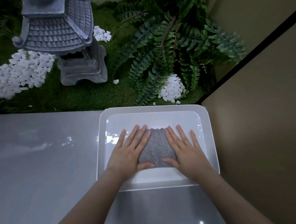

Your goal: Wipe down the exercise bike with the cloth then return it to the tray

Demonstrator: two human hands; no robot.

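Observation:
A folded grey cloth [157, 148] lies in the middle of a white tray [212, 142] on a glossy grey surface. My left hand [128, 152] rests flat on the cloth's left side, fingers straight and spread, thumb along its near edge. My right hand [187, 151] lies flat on the cloth's right side in the same way. Both hands cover the cloth's outer edges. No exercise bike is in view.
The glossy grey surface [43, 160] extends left of and in front of the tray. Beyond it lie artificial grass, a grey stone lantern [62, 39], white pebbles [18, 74] and ferns [166, 51]. A beige wall [256, 123] stands right of the tray.

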